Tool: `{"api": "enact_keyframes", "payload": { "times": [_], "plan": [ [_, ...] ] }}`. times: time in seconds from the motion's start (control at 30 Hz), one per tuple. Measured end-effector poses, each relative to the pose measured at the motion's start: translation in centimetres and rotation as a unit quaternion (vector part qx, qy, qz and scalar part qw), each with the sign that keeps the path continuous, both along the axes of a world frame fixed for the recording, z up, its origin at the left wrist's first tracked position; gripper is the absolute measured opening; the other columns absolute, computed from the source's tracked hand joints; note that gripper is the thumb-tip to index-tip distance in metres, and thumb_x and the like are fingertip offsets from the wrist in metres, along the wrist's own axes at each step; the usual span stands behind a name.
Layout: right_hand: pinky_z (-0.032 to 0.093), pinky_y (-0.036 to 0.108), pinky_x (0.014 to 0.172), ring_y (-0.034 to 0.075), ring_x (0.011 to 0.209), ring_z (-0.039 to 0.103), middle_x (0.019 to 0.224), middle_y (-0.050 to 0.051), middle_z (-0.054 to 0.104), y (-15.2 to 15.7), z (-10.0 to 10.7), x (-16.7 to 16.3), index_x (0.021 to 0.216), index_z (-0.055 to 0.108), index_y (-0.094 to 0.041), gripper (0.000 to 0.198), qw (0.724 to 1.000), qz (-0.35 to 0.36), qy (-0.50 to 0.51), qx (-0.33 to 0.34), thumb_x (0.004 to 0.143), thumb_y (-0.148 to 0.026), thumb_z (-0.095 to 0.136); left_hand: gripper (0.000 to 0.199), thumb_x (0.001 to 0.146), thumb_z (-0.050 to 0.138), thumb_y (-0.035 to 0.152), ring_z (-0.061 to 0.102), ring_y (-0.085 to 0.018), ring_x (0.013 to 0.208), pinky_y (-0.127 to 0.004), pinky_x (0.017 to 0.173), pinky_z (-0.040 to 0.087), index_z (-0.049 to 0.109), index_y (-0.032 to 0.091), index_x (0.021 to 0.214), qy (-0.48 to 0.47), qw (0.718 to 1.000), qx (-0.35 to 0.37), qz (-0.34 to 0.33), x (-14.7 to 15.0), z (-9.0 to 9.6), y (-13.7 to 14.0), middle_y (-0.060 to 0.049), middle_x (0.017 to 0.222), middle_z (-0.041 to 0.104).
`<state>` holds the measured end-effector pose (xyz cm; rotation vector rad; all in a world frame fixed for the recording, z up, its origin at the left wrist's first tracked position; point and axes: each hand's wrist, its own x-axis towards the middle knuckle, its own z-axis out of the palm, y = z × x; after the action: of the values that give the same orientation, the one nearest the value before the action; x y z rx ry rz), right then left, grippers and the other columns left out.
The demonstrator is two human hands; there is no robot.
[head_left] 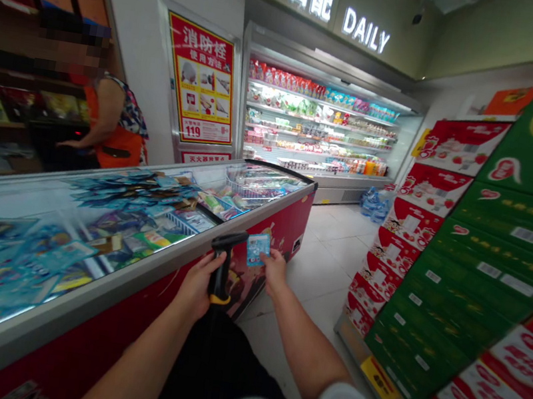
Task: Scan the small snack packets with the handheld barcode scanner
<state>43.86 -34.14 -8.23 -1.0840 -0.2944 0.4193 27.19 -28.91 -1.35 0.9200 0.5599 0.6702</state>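
My left hand (198, 284) is wrapped round the grip of a black handheld barcode scanner (221, 266) with a yellow-orange trim at its base. The scanner's head is turned toward a small flat light-blue packet (257, 249). That packet is pinched at its lower right edge by my right hand (274, 271). Both hands are in front of the red side of a chest freezer (165, 291). Many blue packets (147, 189) lie in the freezer and on its glass top, to the left of my hands.
Stacked red-and-white cartons (393, 246) and green cartons (476, 280) line the right side. An open refrigerated display (318, 127) stands at the back, with blue-tinted bottles (374, 203) on the floor beside it. Beyond the freezer is a person in an orange apron (118, 142).
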Motion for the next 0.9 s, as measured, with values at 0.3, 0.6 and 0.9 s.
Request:
{"api": "enact_keyframes", "payload": {
  "times": [0.3, 0.6, 0.9],
  "plan": [
    [0.051, 0.027, 0.06, 0.016, 0.069, 0.063, 0.084, 0.003, 0.069, 7.0, 0.7, -1.4, 0.089, 0.06, -0.019, 0.028, 0.994, 0.084, -0.066, 0.012, 0.064, -0.03, 0.065, 0.029, 0.069, 0.071, 0.018, 0.064, -0.013, 0.057, -0.023, 0.053, 0.053, 0.065, 0.015, 0.097, -0.046, 0.992, -0.04, 0.114, -1.2, 0.1, 3.2, -0.004, 0.071, 0.068],
    [0.05, 0.031, 0.07, 0.019, 0.08, 0.064, 0.092, 0.006, 0.069, 15.2, 2.0, -3.6, 0.1, 0.063, -0.018, 0.033, 0.962, 0.108, -0.232, -0.099, 0.071, -0.034, 0.061, 0.022, 0.068, 0.072, 0.019, 0.062, -0.01, 0.059, -0.019, 0.052, 0.051, 0.066, 0.015, 0.09, -0.056, 0.971, -0.065, 0.223, -3.3, 0.2, 6.2, -0.001, 0.071, 0.066],
    [0.046, 0.033, 0.08, 0.02, 0.082, 0.061, 0.078, 0.003, 0.067, 25.4, 5.5, -7.3, 0.075, 0.068, -0.019, 0.012, 0.922, 0.221, -0.25, -0.194, 0.072, -0.03, 0.065, 0.01, 0.074, 0.067, 0.019, 0.062, -0.01, 0.061, -0.021, 0.054, 0.051, 0.061, 0.018, 0.083, -0.087, 0.928, -0.11, 0.344, -5.5, -0.4, 8.4, 0.001, 0.072, 0.063]
  ]
}}
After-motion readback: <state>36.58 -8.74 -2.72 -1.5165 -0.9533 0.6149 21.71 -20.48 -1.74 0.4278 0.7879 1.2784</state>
